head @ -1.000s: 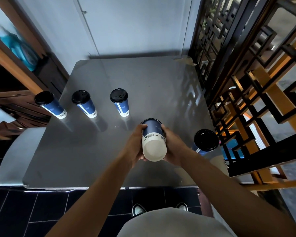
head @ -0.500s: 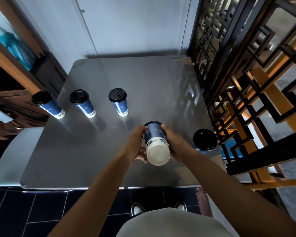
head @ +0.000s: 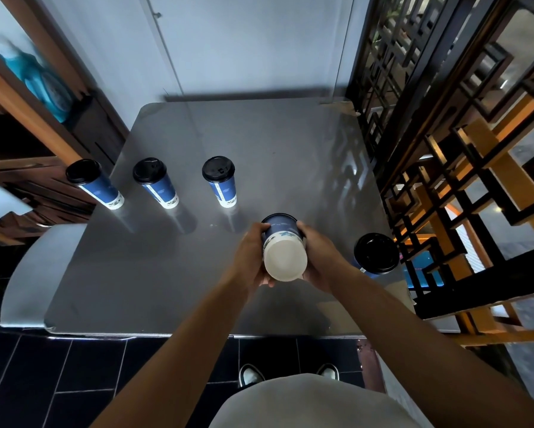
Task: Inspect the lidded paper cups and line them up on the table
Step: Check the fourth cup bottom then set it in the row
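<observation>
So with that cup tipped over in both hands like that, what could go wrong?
The held cup is tilted, base toward the camera and lid facing away, so a loose lid might leak or pop off if it's full. The right hand works close to the cup near the right edge; an elbow could knock it.

Blue cups [head: 221, 188] with black lids [head: 218, 169] on grey table [head: 142, 273].

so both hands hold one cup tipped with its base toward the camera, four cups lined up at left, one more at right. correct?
Not quite: the head view shows three cups in the row at left, not four. The rest holds: left hand and right hand hold the tipped cup, base toward the camera, and one more cup stands at right.
</observation>
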